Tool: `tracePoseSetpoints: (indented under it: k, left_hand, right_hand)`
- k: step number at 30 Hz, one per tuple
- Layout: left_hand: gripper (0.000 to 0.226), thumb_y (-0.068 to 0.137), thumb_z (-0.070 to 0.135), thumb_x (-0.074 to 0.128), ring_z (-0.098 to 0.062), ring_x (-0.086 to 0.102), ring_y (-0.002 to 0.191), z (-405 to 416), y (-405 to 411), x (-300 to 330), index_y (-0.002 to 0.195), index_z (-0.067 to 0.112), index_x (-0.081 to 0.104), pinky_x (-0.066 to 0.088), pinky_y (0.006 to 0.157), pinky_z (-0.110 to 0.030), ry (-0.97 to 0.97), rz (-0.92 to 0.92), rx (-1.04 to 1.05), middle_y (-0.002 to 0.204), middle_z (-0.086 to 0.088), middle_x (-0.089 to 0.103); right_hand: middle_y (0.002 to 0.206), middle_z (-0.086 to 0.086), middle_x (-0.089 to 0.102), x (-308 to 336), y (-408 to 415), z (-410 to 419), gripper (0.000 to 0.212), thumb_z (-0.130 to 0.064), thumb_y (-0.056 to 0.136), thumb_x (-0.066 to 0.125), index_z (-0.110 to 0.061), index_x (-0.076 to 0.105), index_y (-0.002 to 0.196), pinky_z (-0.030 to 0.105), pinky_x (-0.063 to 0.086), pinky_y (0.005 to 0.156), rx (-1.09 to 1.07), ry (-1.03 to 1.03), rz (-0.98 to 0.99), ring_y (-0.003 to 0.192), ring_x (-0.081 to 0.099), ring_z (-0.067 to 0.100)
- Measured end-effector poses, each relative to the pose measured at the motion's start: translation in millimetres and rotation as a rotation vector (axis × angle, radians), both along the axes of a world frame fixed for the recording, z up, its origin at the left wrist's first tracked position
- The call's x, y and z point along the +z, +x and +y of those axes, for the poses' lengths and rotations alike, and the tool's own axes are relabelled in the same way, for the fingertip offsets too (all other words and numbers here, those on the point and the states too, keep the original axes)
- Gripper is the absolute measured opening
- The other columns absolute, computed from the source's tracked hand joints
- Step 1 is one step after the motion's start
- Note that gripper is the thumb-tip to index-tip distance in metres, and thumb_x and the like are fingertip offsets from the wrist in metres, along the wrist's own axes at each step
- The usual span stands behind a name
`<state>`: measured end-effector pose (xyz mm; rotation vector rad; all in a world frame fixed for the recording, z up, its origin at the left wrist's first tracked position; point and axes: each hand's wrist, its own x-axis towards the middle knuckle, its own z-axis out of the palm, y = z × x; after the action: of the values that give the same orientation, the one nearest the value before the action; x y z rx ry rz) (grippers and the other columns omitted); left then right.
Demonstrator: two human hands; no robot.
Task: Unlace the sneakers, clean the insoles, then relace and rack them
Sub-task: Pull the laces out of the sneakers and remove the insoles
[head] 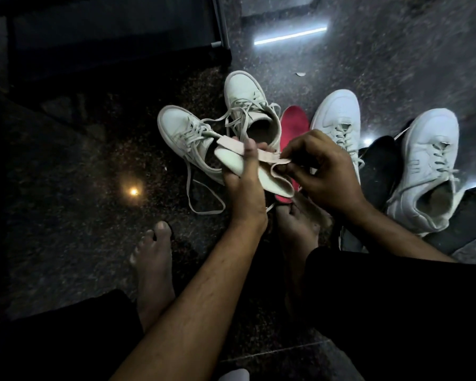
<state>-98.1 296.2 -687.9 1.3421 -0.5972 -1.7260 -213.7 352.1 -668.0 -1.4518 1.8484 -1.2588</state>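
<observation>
I log the scene from left of frame to right. The beige sneaker (pixel 182 133) lies on the floor (pixel 66 166) at centre-left, toe towards the upper left, its laces loosened and one lace trailing down the floor below it. Its partner (pixel 248 105) sits just beside it, toe towards the top of the frame, mouth open.

The pale insole (pixel 231 159) is at frame centre, above those two sneakers and held off the floor. Its long axis runs from upper left to lower right. The left hand (pixel 245 182) grips it from below near the middle, thumb laid over the top face and fingers (pixel 261 146) curled behind. The right hand (pixel 324 171) comes in from the right, fingers pinching a thin pale strip (pixel 270 158), cloth or a peeling layer, I cannot tell which, that lies across the insole. Both hands are on the piece; the right is the working hand, at the insole's lower right half.

The insole looks off-white, bent and floppy, with a curled edge at its lower end.

Further right, a red insole (pixel 293 125) lies on the floor, partly behind the hands. Beyond it stand two white sneakers (pixel 338 119) (pixel 423 166), still laced, with a dark insole (pixel 377 166) between them.

I judge the step in hand to be insole cleaning; relacing is not yet begun.
</observation>
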Motion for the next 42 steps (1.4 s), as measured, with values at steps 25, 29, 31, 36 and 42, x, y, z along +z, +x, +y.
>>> tracePoseSetpoints:
  k: [25,29,31,36,42]
  left_hand:
    - [0.078,0.09,0.076,0.027,-0.039,0.061,0.1,-47.2,17.6,13.0,0.126,0.014,0.058,0.053,0.083,-0.055,0.296,0.516,0.251,0.115,-0.022,0.061]
    - [0.064,0.095,0.071,0.03,-0.027,0.06,0.072,-45.0,11.4,14.2,0.097,0.014,0.059,0.056,0.061,-0.033,0.281,0.415,0.21,0.086,-0.015,0.059]
    - [0.053,0.102,0.054,0.039,-0.021,0.06,0.059,-39.8,6.7,12.7,0.083,0.01,0.064,0.054,0.055,-0.025,0.273,0.314,0.088,0.07,-0.009,0.061]
    - [0.029,0.101,0.009,0.055,-0.025,0.061,0.1,-24.0,0.7,-13.3,0.129,0.005,0.05,0.051,0.095,-0.043,0.075,-0.012,-0.144,0.113,-0.018,0.062]
    - [0.035,0.096,0.006,0.06,-0.013,0.061,0.092,-8.0,3.8,-33.9,0.13,0.01,0.052,0.05,0.085,-0.032,-0.159,-0.247,-0.533,0.108,-0.008,0.064]
  right_hand:
    - [0.103,0.006,0.061,-9.5,20.1,-9.2,0.041,-0.04,0.093,0.06,-0.005,0.053,0.111,0.038,0.053,0.081,0.298,0.187,-0.156,0.092,0.061,0.022]
    - [0.107,-0.001,0.057,-13.9,25.6,-10.8,0.044,-0.032,0.09,0.069,-0.007,0.047,0.12,0.029,0.052,0.079,0.36,0.235,-0.187,0.093,0.059,0.009]
    - [0.104,-0.006,0.059,-17.2,28.8,-9.0,0.04,-0.026,0.091,0.068,-0.008,0.048,0.121,0.021,0.049,0.078,0.278,0.238,-0.219,0.09,0.058,0.001]
    - [0.093,0.0,0.067,-30.8,22.7,0.9,0.019,-0.025,0.095,0.058,-0.012,0.057,0.109,0.043,0.055,0.076,0.036,0.298,-0.174,0.081,0.066,0.015]
    - [0.073,-0.004,0.057,-39.6,-7.2,13.7,0.009,-0.018,0.094,0.055,-0.012,0.049,0.093,0.035,0.041,0.066,-0.351,0.397,0.04,0.067,0.051,0.013]
